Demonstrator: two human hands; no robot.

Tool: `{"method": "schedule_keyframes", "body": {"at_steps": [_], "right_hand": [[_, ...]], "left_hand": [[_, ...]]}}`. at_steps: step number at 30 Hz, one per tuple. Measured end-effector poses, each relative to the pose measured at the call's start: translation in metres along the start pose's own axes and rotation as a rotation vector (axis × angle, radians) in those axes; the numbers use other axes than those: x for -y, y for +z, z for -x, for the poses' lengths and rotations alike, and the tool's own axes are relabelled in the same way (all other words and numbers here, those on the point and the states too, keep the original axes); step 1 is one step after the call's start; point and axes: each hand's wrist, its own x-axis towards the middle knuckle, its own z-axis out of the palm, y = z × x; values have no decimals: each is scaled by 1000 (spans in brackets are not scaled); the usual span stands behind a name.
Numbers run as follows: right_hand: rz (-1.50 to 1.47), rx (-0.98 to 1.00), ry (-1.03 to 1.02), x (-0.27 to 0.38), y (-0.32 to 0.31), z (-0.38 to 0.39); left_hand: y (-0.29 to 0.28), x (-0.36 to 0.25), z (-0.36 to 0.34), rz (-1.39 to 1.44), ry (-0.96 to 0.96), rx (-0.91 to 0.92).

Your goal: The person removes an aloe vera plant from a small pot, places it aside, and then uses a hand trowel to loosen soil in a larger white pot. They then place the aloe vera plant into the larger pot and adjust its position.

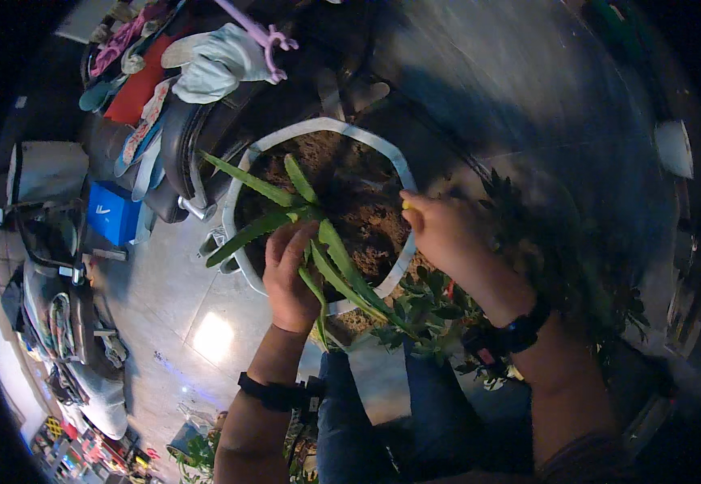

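Note:
A white, many-sided pot [403,165] filled with brown soil [366,226] stands in front of me. My left hand [290,274] is closed round the base of an aloe vera plant [326,250] over the left part of the pot. The plant's long, toothed green leaves spread outward, and several hang over the near rim. At the pot's right rim, my right hand [447,230] is closed in a fist. A small yellow bit shows at its fingers, but the rest of what it holds is hidden. The soil's surface is uneven and clumped.
A leafy dark green plant [435,310] grows close to the pot's near right side. Left of the pot stands a black chair [185,153] piled with cloth and footwear. Beyond it, a blue box [114,211] sits on the grey tiled floor [181,298]. Small colourful items crowd the lower left.

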Motion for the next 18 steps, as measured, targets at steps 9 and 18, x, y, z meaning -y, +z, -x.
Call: {"method": "schedule_keyframes", "body": {"at_steps": [9, 18], "right_hand": [[229, 31, -17, 27, 40, -51], [-233, 290, 115, 18, 87, -42]], "left_hand": [[0, -11, 25, -11, -45, 128], [2, -10, 34, 35, 39, 78]]}}
